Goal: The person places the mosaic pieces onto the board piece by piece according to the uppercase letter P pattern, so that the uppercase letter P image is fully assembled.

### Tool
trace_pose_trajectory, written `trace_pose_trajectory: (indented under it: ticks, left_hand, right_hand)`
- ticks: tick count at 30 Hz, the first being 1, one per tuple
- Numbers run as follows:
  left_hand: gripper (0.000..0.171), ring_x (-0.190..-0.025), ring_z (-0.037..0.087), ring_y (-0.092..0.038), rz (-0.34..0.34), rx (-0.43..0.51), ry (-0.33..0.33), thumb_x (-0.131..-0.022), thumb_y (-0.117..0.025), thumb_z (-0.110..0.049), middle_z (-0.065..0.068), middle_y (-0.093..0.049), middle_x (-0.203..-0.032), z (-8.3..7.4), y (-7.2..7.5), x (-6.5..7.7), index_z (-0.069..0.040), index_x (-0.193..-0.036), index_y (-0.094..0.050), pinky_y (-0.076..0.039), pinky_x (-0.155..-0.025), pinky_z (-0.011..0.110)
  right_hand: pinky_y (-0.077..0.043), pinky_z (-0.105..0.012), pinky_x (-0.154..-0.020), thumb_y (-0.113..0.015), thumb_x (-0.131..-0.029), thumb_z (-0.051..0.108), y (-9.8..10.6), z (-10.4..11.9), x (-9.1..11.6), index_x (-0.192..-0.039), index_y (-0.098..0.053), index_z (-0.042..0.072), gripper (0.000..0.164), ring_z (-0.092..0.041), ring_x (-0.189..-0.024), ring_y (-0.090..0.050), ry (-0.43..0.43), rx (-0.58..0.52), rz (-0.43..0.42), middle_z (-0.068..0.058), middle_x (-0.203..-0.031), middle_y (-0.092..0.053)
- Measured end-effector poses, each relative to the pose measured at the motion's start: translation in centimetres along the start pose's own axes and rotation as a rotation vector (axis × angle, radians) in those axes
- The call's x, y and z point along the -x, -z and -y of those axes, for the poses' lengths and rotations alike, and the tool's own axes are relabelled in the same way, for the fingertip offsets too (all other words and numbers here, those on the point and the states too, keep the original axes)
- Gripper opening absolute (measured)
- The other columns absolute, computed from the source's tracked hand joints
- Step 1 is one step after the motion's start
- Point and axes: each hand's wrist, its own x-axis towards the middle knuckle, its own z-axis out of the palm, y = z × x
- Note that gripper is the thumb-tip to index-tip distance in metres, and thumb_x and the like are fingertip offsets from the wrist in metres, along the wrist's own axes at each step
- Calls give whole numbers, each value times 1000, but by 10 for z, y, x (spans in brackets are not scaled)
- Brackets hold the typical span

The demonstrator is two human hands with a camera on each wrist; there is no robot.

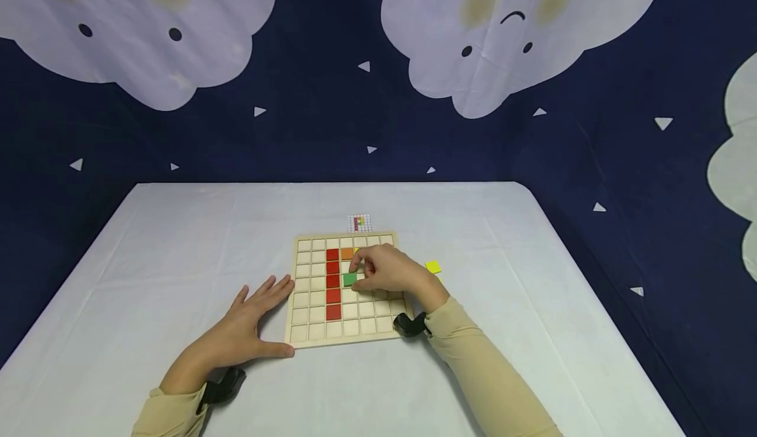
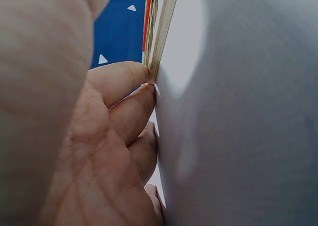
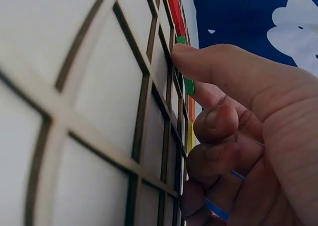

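A wooden grid board (image 1: pixel 319 338) lies on the white table, and my left hand (image 1: pixel 248 325) touches its left edge with fingers spread and thumb at the near corner. In the left wrist view, fingertips (image 2: pixel 141 72) meet the board's side. My right hand (image 1: pixel 387 269) pinches a green square tile (image 1: pixel 349 279) between thumb and forefinger, over a square right of the red column. From the right wrist view, the green tile (image 3: pixel 189 86) stands tilted at the grid. Several red tiles (image 1: pixel 334 296) form a column; an orange tile (image 1: pixel 347 253) and a partly hidden yellow tile (image 1: pixel 357 251) adjoin its top.
Behind the board lies a small pattern card (image 1: pixel 359 223) with a coloured grid. To the right is a loose yellow tile (image 1: pixel 434 267), with another bit of yellow partly hidden by the right wrist. A dark blue cloud-print cloth (image 1: pixel 331 128) hangs behind the table.
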Motion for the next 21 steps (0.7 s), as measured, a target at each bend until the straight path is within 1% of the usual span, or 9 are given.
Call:
trace_pose_trajectory:
  ticks: [9, 21]
  left_hand:
    - [122, -164, 49, -23, -4, -1, -11, -69, -98, -53, 15, -36, -175, -1, 2, 1, -9, -166, -40, -4, -125, 80]
    - [122, -164, 49, -22, -5, 6, -6, -68, -98, -52, 15, -36, -175, 1, 0, 0, -10, -167, -40, -4, -126, 80]
  right_hand:
    - [-40, -20, -63, -87, -92, 22, 0, 2, -3, -111, -75, 14, 24, -3, -60, -48, -17, 17, 4, 9, -66, -56]
    - [-40, -20, -63, -87, -91, 23, 0, 4, -4, -110, -76, 14, 24, -4, -59, -48, -12, 14, 15, 8, -66, -56]
